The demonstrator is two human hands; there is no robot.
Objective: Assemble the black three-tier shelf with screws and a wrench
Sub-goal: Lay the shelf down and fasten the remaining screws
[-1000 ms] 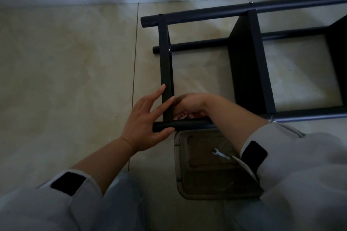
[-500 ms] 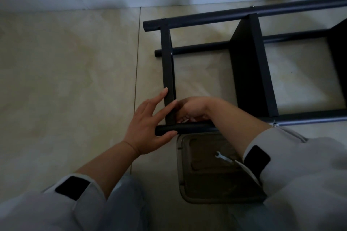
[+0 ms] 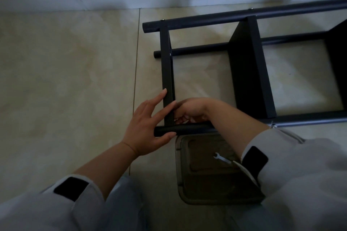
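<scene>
The black shelf lies on its side on the tiled floor. Its near pole (image 3: pixel 189 130) meets the end crossbar (image 3: pixel 167 73) at a corner joint. My left hand (image 3: pixel 148 125) presses straight fingers against that crossbar, with the thumb under the pole's end. My right hand (image 3: pixel 191 110) is curled at the inner side of the joint, just behind the pole. Its fingertips and whatever they hold are hidden. A small silver wrench (image 3: pixel 221 158) lies in a tray below my right forearm, apart from both hands.
The translucent tray (image 3: pixel 206 197) sits on the floor just in front of the near pole. A black shelf panel (image 3: pixel 247 73) stands further right, between the far pole (image 3: pixel 225 18) and the near one. A pale baseboard (image 3: pixel 112 0) runs behind the shelf, with bare tiles to the left.
Both hands stay at the same corner joint. Only the view has drifted slightly.
</scene>
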